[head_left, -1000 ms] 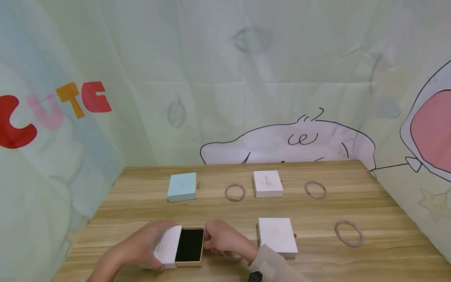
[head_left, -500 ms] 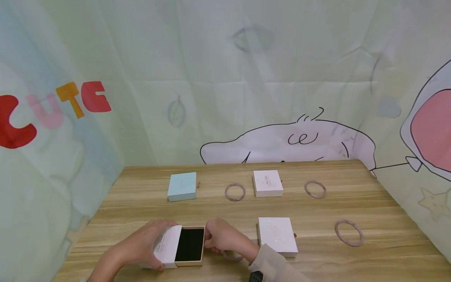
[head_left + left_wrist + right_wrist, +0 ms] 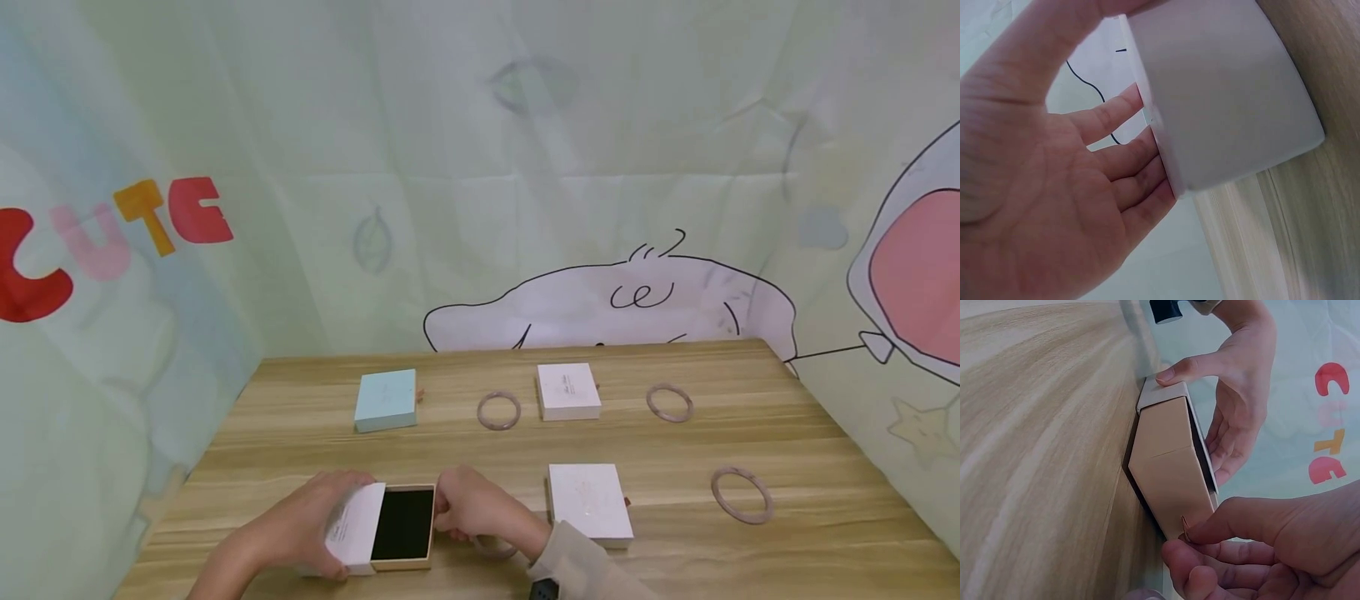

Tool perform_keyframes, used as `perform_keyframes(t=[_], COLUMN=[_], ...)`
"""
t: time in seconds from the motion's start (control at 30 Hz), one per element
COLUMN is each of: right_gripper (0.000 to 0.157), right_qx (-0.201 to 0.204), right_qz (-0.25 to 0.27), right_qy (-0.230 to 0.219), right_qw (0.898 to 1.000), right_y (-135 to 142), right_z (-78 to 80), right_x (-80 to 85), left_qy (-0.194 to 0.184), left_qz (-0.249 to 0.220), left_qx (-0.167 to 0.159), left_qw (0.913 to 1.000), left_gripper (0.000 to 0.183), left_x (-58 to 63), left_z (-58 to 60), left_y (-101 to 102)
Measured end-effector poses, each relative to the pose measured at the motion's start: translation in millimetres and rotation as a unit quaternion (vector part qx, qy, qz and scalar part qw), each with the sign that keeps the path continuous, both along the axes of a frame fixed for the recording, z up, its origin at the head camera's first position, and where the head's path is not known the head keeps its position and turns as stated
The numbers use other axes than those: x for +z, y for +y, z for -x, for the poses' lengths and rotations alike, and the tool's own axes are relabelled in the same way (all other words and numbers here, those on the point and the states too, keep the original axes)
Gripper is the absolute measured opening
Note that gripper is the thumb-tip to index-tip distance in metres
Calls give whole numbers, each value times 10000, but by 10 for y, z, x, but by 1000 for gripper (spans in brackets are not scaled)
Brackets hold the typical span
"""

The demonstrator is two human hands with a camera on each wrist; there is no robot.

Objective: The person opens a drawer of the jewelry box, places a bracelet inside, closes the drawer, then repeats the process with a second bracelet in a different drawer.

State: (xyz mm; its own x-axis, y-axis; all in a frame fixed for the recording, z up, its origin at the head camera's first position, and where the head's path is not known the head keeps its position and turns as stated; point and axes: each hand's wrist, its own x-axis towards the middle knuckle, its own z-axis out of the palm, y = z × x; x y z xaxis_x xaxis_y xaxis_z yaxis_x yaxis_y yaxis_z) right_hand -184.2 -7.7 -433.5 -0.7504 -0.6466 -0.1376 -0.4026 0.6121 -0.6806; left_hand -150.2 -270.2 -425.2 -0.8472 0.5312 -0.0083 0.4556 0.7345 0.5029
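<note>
At the front left of the table, a white gift box (image 3: 358, 527) lies with its tan drawer (image 3: 1166, 469) pulled partway out to the right. Black padding (image 3: 405, 525) lines the drawer, and nothing lies on it. My left hand (image 3: 303, 525) grips the white sleeve, thumb on the near side and fingers on the far side. With thumb and finger, my right hand (image 3: 474, 504) pinches the small ribbon tab (image 3: 1185, 526) on the drawer's end. A pale purple bangle (image 3: 495, 548) lies partly hidden beneath my right wrist.
On the wooden table (image 3: 315, 450) stand a light blue box (image 3: 386, 400), a white box (image 3: 568, 392) at the back, and another white box (image 3: 590, 502) right of my right hand. Bangles lie at the back (image 3: 498, 411), back right (image 3: 670, 403) and front right (image 3: 742, 495). Printed cloth hangs behind.
The head view has shifted very slightly. Both hands and the half-pulled drawer keep the same position.
</note>
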Motion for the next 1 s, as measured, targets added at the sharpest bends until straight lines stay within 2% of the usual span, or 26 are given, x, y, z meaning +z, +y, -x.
perform_keyframes(t=[0.43, 0.73, 1.0], right_gripper=[31, 31, 33], right_qx=[-39, -164, -79], right_qz=[-144, -42, -193], right_qy=[42, -189, 68], right_qw=[9999, 9997, 9998], right_y=[26, 52, 73], right_z=[8, 2, 9], right_x=[-20, 0, -1], left_qy=[-191, -33, -133], left_qz=[-15, 14, -47], left_qx=[53, 53, 61], left_qw=[9998, 10000, 9999], left_gripper=[99, 101, 99], left_x=[5, -12, -16], left_z=[-3, 0, 4], left_y=[1, -1, -5])
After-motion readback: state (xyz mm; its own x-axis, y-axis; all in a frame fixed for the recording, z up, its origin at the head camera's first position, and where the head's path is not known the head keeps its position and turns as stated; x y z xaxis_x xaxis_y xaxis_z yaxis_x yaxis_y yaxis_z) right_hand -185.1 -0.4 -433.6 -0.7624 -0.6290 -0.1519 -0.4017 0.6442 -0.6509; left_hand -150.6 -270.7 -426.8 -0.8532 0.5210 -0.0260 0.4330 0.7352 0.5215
